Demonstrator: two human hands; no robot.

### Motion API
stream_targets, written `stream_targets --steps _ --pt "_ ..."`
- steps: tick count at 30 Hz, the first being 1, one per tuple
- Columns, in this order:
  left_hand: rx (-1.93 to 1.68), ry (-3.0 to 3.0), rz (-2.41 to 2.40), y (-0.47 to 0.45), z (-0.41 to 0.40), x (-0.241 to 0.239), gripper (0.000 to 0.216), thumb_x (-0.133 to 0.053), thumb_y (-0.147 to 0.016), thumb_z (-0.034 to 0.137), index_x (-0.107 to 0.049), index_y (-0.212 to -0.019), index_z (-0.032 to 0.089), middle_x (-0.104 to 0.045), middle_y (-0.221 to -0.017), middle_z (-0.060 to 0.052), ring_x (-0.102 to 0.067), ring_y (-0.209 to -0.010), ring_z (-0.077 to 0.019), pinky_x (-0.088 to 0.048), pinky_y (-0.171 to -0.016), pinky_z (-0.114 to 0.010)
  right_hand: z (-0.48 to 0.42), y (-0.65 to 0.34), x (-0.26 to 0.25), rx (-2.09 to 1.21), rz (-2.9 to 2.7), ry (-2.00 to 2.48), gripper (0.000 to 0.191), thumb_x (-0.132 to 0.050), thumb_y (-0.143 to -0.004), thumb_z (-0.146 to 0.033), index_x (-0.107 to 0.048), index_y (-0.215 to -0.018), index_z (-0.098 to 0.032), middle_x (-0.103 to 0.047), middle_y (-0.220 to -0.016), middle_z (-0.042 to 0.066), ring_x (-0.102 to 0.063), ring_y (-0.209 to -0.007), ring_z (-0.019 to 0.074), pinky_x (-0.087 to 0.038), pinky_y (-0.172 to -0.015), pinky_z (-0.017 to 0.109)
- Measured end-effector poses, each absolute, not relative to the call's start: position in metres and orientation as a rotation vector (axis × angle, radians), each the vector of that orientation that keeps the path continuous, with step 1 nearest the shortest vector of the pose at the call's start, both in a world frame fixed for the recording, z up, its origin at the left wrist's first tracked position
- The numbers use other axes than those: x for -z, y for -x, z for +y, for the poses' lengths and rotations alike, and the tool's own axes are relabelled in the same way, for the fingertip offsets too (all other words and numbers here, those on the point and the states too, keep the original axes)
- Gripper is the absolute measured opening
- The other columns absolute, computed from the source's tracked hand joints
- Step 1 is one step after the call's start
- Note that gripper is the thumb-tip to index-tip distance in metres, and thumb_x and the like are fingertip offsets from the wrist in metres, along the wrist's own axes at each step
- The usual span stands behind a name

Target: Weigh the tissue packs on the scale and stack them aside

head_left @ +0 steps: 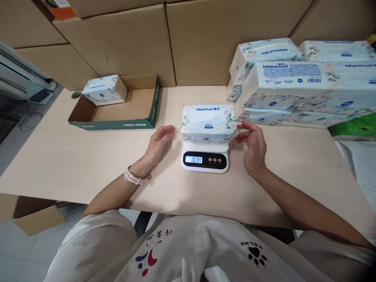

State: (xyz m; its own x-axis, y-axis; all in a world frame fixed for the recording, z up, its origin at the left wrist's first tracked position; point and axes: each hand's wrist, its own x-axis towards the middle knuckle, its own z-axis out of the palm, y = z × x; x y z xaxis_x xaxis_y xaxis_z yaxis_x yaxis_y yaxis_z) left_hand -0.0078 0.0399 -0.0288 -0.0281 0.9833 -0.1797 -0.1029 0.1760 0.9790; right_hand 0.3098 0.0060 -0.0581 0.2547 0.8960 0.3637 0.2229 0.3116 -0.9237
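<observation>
A pack of tissues (208,123) with a floral print lies on a white digital scale (205,167), whose lit display appears to read 103.4. To the left of the pack, my left hand (157,145) is held apart from it, fingers stretched out and nothing in them. On the other side is my right hand (253,147), fingers spread and slightly curled; its fingertips come close to the pack's right end, and whether they touch it I cannot tell. A green-sided cardboard tray (126,123) behind my left hand holds another tissue pack (105,90) at its left end.
Several stacked tissue packs (284,86) occupy the back right of the table (88,168). Large cardboard boxes (205,47) form a wall along the back edge. A green package (355,125) is at the far right, and an open carton (38,213) sits on the floor at left.
</observation>
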Motion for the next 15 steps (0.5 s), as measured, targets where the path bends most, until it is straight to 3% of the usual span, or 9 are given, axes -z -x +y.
stream_targets --steps 10,15 --pt "-1.143 -1.014 1.232 0.0097 0.0407 0.0305 0.026 -0.079 -0.081 0.017 -0.079 -0.106 0.024 -0.078 -0.118 -0.005 -0.069 -0.121 -0.0226 -0.043 -0.127 -0.044 0.0059 -0.3084 0.0573 -0.653 -1.241 1.217 0.051 -0.052 -0.105 -0.068 -0.072 -0.13 -0.028 -0.076 -0.125 0.007 -0.067 -0.082 0.017 -0.062 -0.076 0.039" --pt "-1.14 -1.022 1.236 0.0094 0.0409 0.031 0.026 -0.077 -0.081 0.017 -0.079 -0.106 0.023 -0.077 -0.12 -0.006 -0.069 -0.121 -0.022 -0.043 -0.127 -0.043 0.0059 -0.3082 0.0567 -0.614 -1.242 1.254 0.047 -0.05 -0.105 -0.067 -0.073 -0.114 -0.027 -0.074 -0.104 0.004 -0.067 -0.082 0.0183 -0.062 -0.08 0.041"
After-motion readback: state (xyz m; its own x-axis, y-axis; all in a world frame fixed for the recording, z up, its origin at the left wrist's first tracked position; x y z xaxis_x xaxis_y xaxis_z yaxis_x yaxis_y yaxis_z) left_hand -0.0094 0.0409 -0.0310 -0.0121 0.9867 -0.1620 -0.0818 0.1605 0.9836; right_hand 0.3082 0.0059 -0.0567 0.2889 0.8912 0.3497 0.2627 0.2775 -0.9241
